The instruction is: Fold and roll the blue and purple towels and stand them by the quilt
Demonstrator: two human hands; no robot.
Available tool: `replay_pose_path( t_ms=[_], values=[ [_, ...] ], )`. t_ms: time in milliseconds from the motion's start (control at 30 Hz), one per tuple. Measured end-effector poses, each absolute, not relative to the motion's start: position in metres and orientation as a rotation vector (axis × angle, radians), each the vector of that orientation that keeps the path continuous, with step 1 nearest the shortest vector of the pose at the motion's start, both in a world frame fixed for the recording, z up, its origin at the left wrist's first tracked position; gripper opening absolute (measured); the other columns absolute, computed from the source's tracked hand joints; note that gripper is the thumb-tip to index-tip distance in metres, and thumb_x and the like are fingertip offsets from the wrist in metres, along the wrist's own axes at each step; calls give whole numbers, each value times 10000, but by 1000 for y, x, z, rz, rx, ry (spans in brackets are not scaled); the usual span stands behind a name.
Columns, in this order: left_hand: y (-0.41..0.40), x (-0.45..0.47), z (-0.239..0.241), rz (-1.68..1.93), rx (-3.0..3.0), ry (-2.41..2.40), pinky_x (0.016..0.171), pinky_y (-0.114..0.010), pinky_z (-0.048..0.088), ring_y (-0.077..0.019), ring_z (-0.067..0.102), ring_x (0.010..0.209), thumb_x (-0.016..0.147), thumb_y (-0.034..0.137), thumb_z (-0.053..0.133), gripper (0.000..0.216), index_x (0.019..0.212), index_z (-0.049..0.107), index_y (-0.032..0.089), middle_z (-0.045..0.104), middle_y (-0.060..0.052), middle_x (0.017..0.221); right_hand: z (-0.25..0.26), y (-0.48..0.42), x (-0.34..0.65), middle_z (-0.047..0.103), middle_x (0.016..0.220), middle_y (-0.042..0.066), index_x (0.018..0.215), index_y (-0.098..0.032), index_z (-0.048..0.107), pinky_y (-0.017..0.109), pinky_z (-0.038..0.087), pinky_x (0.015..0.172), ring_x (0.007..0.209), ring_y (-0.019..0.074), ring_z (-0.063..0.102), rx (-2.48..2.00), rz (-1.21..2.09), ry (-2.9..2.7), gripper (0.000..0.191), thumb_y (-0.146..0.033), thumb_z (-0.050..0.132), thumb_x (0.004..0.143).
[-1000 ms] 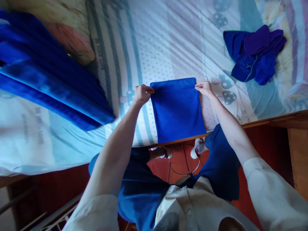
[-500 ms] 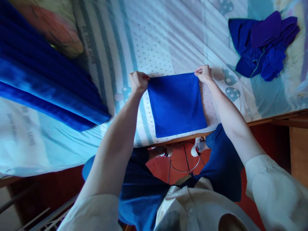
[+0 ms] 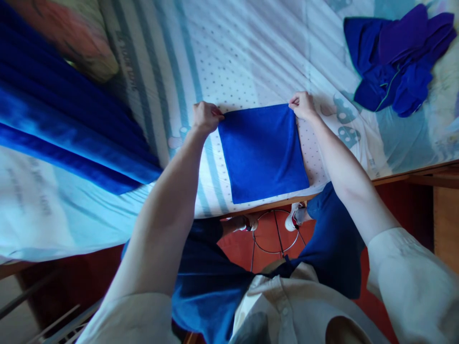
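Observation:
A folded blue cloth [image 3: 263,153] lies flat on the bed sheet [image 3: 251,57], its near edge at the bed's front edge. My left hand [image 3: 205,117] is closed in a pinch on the cloth's far left corner. My right hand [image 3: 303,105] pinches the far right corner. Both arms reach forward from white sleeves over the bed.
A heap of crumpled blue and purple cloths [image 3: 398,57] lies at the far right of the bed. A large blue blanket [image 3: 64,124] covers the left side, with a patterned pillow [image 3: 79,43] behind it. A wooden bed frame [image 3: 412,179] edges the red floor [image 3: 272,236].
The cloth's far edge and both hands have shifted slightly away from me on the bed; both pinches hold. The view has tilted a little.

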State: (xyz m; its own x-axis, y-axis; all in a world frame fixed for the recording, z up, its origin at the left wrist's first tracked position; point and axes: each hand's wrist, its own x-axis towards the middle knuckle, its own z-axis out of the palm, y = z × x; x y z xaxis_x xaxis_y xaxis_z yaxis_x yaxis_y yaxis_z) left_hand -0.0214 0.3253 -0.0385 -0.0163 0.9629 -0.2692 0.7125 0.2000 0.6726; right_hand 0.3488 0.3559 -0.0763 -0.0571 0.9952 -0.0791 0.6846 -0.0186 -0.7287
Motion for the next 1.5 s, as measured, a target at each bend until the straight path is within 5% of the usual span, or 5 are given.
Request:
replay_pose_path(
  t_ms=[300,433,567,933,1500],
  values=[
    [336,-8,-9,515,1598,1980,1214,-497,321,-292,513,1299,980,256,611,195,1048,667,82,686,-113,1200,-63,358,323,677,1193,110,1228,-206,665,523,435,1180,1313,318,575,-1825,600,-1911,454,-532,395,1062],
    [283,26,-10,588,1747,1925,1264,-564,222,-341,336,1497,1018,365,521,407,1344,584,130,498,-137,1532,-47,296,277,420,1608,113,1533,-214,455,597,265,1272,1524,354,340,-1764,513,-2076,582,-481,209,1079],
    [232,38,-38,580,1845,1628,1322,-544,71,-326,83,1616,956,603,507,708,1553,446,226,300,-80,1699,-47,241,277,242,1726,51,1643,-220,283,549,88,1332,1613,302,145,-1602,629,-2385,661,-513,322,1052],
    [204,75,-44,582,1798,1648,1327,-537,-37,-299,-58,1615,971,582,446,816,1648,276,159,150,-76,1739,-44,241,266,165,1740,112,1666,-110,182,597,-19,1320,1629,306,-10,-1738,589,-2248,729,-445,368,1046],
    [76,84,-26,457,1806,1703,1333,-474,4,-238,72,1613,1029,482,278,690,1648,289,177,199,-80,1719,-13,92,244,225,1719,64,1668,-165,220,478,97,1344,1618,210,146,-1881,723,-2279,654,-368,281,1049]
  ],
)
